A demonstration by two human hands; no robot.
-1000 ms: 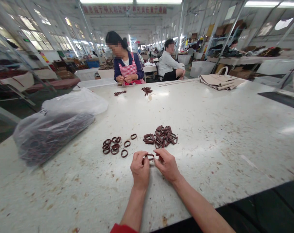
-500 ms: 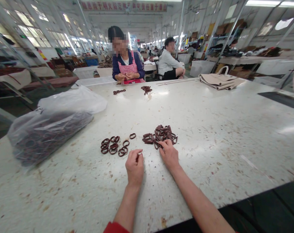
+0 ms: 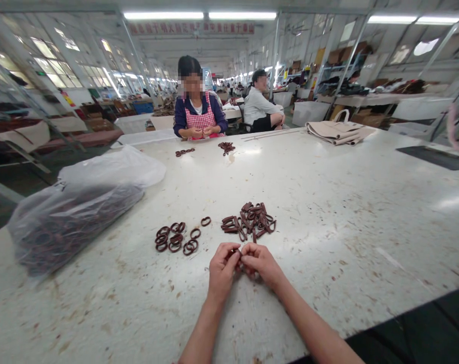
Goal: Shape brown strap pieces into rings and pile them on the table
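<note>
Fingertip to fingertip, my left hand [image 3: 224,264] and my right hand [image 3: 262,264] meet just above the table's near half. Both are closed in a pinch on a small dark brown loop, mostly covered by the fingers. Just beyond them lies a heap of flattened brown loops [image 3: 252,221], which look like leather strap keepers. To the left of my hands, several brown loops opened into rounded rings [image 3: 176,241] lie in a loose group, some leaning on each other.
A clear plastic bag [image 3: 81,212] full of brown loops slumps on the table [image 3: 308,212] at left. Across the table, a person in a checked apron [image 3: 199,121] handles something small beside two more loop piles [image 3: 226,147]. Folded beige pieces [image 3: 337,132] lie at far right.
My right hand has left the heap and come back to meet my left hand, which has shifted right. The view has tilted up slightly.
</note>
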